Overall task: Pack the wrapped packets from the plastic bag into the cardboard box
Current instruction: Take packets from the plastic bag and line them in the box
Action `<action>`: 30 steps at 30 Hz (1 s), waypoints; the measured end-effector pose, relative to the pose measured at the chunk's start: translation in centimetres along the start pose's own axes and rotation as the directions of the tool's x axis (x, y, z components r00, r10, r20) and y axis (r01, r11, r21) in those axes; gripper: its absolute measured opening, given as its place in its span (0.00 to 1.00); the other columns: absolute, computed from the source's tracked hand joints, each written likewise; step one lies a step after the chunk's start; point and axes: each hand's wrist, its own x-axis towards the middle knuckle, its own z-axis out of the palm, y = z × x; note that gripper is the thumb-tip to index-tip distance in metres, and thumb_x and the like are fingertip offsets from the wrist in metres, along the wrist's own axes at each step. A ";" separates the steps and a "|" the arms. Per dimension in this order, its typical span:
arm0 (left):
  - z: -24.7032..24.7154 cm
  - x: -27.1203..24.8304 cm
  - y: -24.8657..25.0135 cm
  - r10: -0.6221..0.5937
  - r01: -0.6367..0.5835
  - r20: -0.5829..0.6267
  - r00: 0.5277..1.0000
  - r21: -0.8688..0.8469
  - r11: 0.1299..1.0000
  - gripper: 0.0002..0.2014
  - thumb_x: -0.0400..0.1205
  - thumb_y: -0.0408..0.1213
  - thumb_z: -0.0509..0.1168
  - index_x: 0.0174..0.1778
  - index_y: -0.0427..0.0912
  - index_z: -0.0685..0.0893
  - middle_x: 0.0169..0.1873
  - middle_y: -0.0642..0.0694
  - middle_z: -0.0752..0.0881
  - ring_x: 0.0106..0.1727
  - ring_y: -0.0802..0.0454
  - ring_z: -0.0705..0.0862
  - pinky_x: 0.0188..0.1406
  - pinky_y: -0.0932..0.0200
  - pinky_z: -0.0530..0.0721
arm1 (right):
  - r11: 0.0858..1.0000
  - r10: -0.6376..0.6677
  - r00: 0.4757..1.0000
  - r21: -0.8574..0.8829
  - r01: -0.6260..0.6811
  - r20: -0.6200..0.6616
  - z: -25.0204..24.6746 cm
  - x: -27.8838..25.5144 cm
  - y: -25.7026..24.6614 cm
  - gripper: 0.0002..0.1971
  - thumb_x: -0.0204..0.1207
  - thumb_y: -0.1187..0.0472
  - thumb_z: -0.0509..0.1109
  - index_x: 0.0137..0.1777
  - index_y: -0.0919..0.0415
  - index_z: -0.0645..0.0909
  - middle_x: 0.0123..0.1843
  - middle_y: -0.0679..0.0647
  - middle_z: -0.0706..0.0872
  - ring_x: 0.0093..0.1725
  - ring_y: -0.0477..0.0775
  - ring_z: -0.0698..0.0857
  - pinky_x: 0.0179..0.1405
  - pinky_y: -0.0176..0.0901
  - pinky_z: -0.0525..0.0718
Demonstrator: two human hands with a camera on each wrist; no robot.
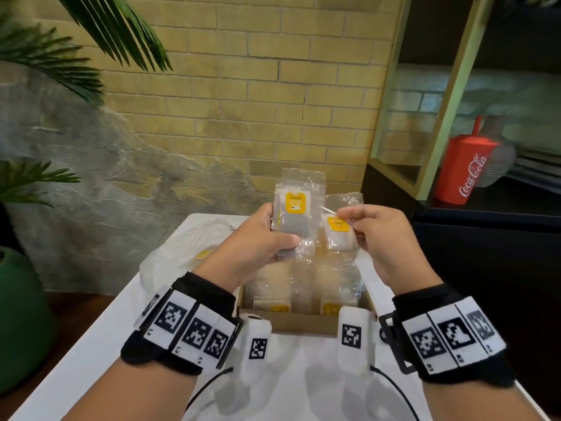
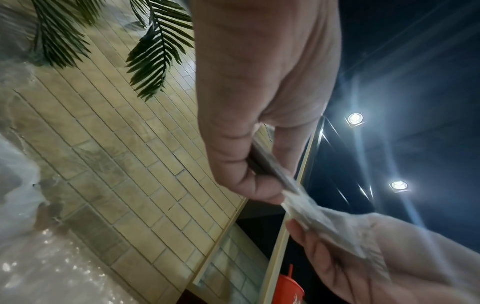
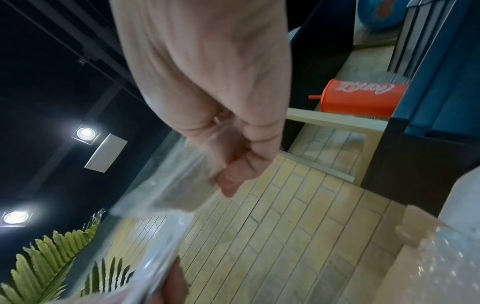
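Fingers of the left hand [image 1: 258, 238] curl round one wrapped packet [image 1: 293, 212] above the cardboard box [image 1: 303, 325]. Beside it, the right hand [image 1: 385, 235] pinches another packet [image 1: 337, 230]; the plastic bag [image 1: 179, 256] lies left of the box

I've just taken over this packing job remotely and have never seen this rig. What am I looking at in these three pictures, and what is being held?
No machine here: a person works with two bare hands, wearing black wristbands with square printed markers. The large picture comes from a camera on the head, looking down. The other two come from cameras on each wrist, looking along the hand, so they show tilted walls and ceiling lights.

On the white table stands an open brown cardboard box with clear-wrapped packets already inside. A crumpled clear plastic bag lies to its left.

The left hand grips one clear-wrapped packet with a yellow label above the box. The right hand pinches the wrapping of a second yellow-labelled packet beside it. The wrist views are blurred but show the same grips.
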 end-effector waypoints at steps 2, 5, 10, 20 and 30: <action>0.5 -0.5 0.1 0.014 -0.014 -0.010 1.000 0.007 1.000 0.21 0.77 0.22 0.67 0.61 0.46 0.74 0.48 0.46 0.85 0.42 0.54 0.84 0.39 0.62 0.81 | 0.999 0.034 0.998 0.019 -0.035 0.048 0.2 -0.7 -0.4 0.13 0.78 0.67 0.62 0.44 0.55 0.87 0.47 0.68 0.85 0.47 0.61 0.81 0.53 0.54 0.81; 0.9 -1.6 0.5 0.035 -0.035 -0.020 0.999 0.017 0.999 0.25 0.76 0.21 0.67 0.66 0.45 0.72 0.51 0.45 0.84 0.44 0.53 0.84 0.36 0.65 0.81 | 0.995 0.075 0.996 0.068 -0.078 0.045 -0.2 -1.9 -1.3 0.11 0.76 0.55 0.68 0.54 0.55 0.87 0.52 0.60 0.87 0.54 0.59 0.84 0.58 0.57 0.82; 1.8 -4.5 1.3 0.044 -0.044 0.006 0.999 0.017 0.999 0.25 0.77 0.20 0.66 0.67 0.44 0.71 0.50 0.44 0.82 0.42 0.53 0.83 0.34 0.66 0.81 | 0.992 -0.014 0.996 0.123 0.003 0.089 -1.3 -5.9 -2.2 0.09 0.76 0.55 0.68 0.55 0.52 0.84 0.50 0.47 0.86 0.55 0.48 0.82 0.61 0.46 0.77; 5.7 -11.4 -1.0 0.024 -0.028 0.066 0.998 0.061 0.998 0.23 0.79 0.20 0.62 0.64 0.47 0.68 0.49 0.47 0.81 0.44 0.56 0.82 0.39 0.65 0.85 | 0.962 0.022 0.997 0.270 -0.040 0.070 1.3 -13.6 0.5 0.10 0.79 0.69 0.63 0.57 0.63 0.83 0.54 0.61 0.89 0.56 0.61 0.87 0.59 0.60 0.84; 5.4 -13.4 -1.5 0.080 -0.081 0.022 0.997 0.068 0.994 0.10 0.81 0.27 0.63 0.48 0.47 0.82 0.42 0.45 0.78 0.38 0.54 0.79 0.39 0.61 0.81 | 0.873 0.017 0.998 0.485 -0.048 0.068 -0.1 -15.3 1.4 0.13 0.81 0.71 0.57 0.53 0.60 0.83 0.48 0.57 0.89 0.45 0.52 0.88 0.34 0.37 0.86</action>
